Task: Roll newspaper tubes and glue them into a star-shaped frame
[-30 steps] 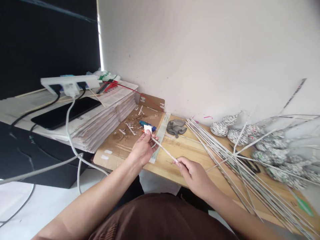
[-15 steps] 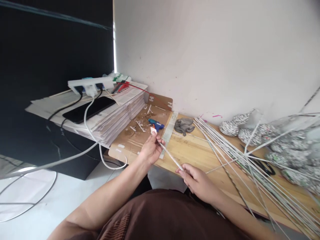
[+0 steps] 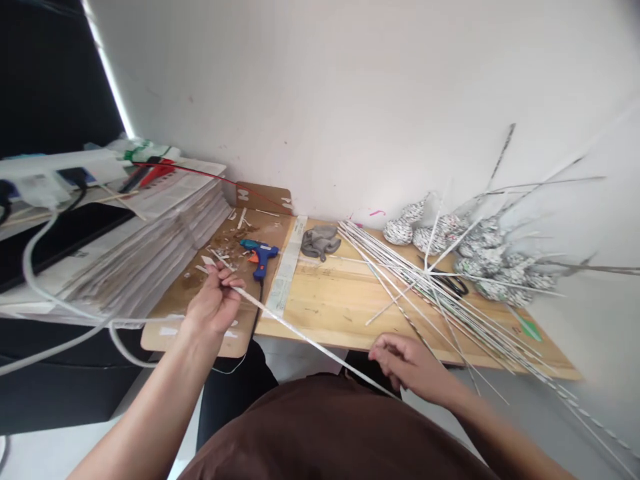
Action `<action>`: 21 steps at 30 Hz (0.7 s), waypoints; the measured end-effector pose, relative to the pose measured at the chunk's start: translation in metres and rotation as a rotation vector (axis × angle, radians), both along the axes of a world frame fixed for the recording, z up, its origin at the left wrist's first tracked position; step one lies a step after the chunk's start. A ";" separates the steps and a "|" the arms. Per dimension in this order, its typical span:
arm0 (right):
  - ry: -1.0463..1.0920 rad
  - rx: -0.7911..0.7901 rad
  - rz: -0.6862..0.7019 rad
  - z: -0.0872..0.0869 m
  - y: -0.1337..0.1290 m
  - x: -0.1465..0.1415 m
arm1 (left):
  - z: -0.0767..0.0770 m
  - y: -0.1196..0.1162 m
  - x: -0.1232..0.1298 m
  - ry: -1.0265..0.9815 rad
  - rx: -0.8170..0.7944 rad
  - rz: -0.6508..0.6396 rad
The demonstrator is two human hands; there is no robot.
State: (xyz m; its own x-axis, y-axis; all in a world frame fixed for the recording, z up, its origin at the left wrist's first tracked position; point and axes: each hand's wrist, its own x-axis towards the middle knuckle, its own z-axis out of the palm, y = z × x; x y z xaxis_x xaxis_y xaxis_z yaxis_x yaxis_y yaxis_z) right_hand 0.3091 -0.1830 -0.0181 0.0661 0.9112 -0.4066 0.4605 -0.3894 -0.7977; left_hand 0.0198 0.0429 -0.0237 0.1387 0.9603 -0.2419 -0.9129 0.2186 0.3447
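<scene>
The right hand, half open with an apparently vacant grip, has come off the thin white stick, leaving the left hand, fingers pinched, to hold it alone.

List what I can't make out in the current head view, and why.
All in the head view:
Paper stick: stretch inside the left hand, hidden by its grip.
Black phone: left end, cut off by left edge.
Power strip: left end, same edge.
Black-handled tool: rest hidden by bundled sticks.
Stacked papers: print too small.
</scene>
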 end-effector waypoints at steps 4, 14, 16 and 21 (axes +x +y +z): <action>-0.136 0.041 -0.240 0.000 -0.007 0.036 | 0.001 -0.002 0.001 0.039 -0.002 -0.002; -0.877 0.365 -0.157 -0.007 0.010 0.089 | 0.005 -0.009 0.008 0.033 -0.024 -0.028; -0.937 0.429 -0.121 -0.008 0.012 0.081 | 0.004 -0.008 0.007 0.025 -0.016 -0.029; -0.736 0.523 0.029 0.001 0.013 0.033 | 0.012 -0.005 0.012 0.041 0.001 -0.014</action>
